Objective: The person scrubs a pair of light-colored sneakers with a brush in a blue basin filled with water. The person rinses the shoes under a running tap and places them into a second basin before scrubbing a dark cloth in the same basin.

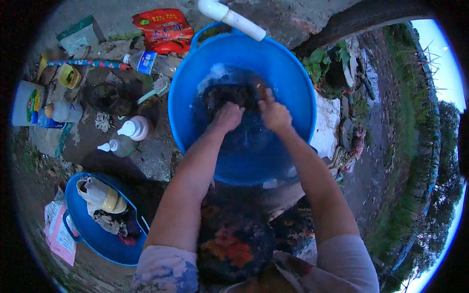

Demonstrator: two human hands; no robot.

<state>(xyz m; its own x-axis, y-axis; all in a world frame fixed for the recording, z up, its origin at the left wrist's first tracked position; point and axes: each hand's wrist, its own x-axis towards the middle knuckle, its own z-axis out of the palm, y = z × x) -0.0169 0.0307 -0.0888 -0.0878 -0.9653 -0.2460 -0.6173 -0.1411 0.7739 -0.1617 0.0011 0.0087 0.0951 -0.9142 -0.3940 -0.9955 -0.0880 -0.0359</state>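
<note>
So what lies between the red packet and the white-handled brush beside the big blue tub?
In the head view, a blue-labelled clear bottle lies on its side between them.

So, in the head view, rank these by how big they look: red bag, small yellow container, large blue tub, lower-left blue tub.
Largest to smallest:
1. Large blue tub
2. Lower-left blue tub
3. Red bag
4. Small yellow container

Inside a large blue tub, the left hand touches a dark wet item — the right hand grips something brownish, blurred. Lower left, a smaller blue tub holds cloth.
</note>
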